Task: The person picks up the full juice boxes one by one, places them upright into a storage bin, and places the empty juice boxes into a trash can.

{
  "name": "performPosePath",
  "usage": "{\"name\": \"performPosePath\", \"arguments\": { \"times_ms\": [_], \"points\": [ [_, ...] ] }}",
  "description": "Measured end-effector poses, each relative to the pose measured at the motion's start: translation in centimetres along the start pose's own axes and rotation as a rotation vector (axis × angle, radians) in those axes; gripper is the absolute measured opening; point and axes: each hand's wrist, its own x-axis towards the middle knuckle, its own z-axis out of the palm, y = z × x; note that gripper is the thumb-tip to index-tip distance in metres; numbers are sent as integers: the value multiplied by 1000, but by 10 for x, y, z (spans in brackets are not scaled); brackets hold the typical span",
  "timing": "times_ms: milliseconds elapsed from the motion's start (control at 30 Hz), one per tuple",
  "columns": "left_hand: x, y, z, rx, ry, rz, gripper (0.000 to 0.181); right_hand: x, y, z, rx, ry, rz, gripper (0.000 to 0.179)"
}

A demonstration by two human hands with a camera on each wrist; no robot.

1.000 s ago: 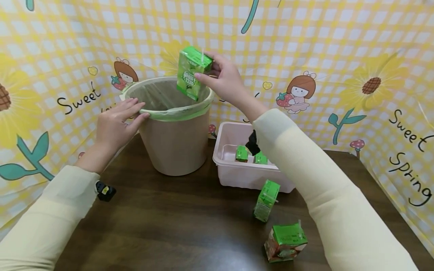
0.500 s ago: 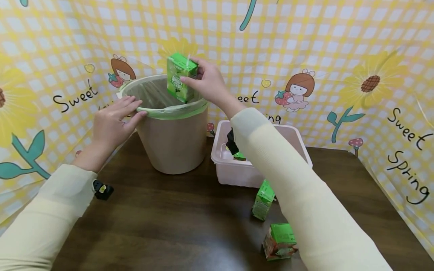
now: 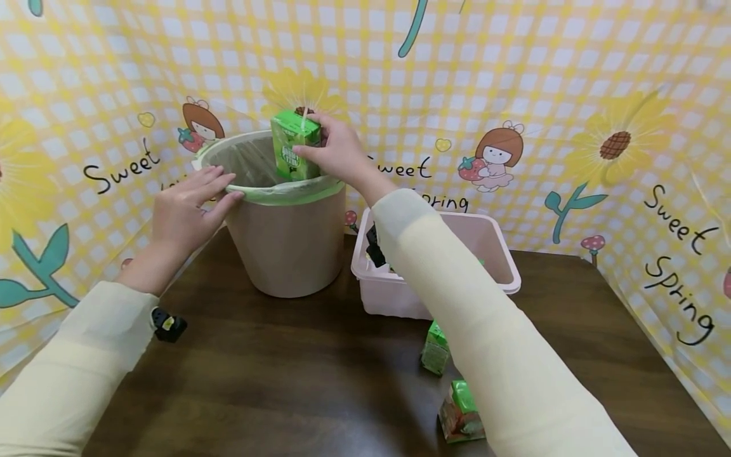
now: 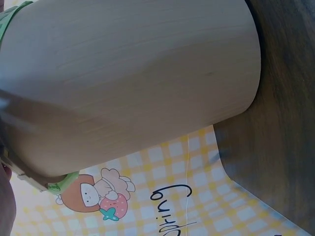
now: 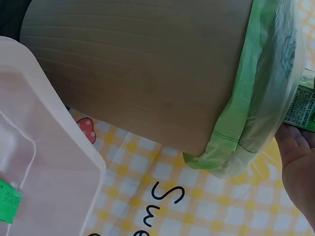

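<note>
My right hand (image 3: 341,150) pinches a green drink carton (image 3: 290,143) with a straw standing from its top, thumb on the printed front. The carton is upright, its lower part down inside the mouth of a beige trash bin (image 3: 288,251). A thin green-edged bag (image 3: 294,193) lines the bin and folds over its rim. My left hand (image 3: 185,209) rests on the near left rim with fingers extended. In the right wrist view, the carton (image 5: 301,104) shows past the bag-covered rim (image 5: 246,103). The left wrist view is mostly the bin's side (image 4: 133,73).
Right of the bin stands a pink plastic basin (image 3: 385,297), partly behind my right sleeve; a green carton (image 5: 9,201) lies in it. On the brown table (image 3: 274,381) stand a green carton (image 3: 434,354) and a brown-and-green carton (image 3: 459,417). A checkered cloth (image 3: 394,82) hangs behind.
My right hand has moved left and down with the carton, from above the bin's right rim into its mouth. My left hand has stayed on the rim.
</note>
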Motion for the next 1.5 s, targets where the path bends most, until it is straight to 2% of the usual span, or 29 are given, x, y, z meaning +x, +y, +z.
{"name": "performPosePath", "arguments": {
  "times_ms": [267,500,900,1100,1267,1500],
  "points": [
    [0,0,0,15,-10,-4,38,0,2,3,-35,-46,53,66],
    [1,-2,1,16,5,5,38,-2,1,4,-61,-58,38,64],
    [2,-2,4,0,7,8,38,-5,1,-1,5,-74,57,62],
    [2,-2,6,-5,10,13,38,-8,1,-10,12,-58,33,59],
    [3,-2,6,-8,10,16,38,-15,3,-24,7,-88,11,60],
    [2,-1,5,-10,14,14,39,-38,6,-47,-28,-123,-81,58]
  ]
}}
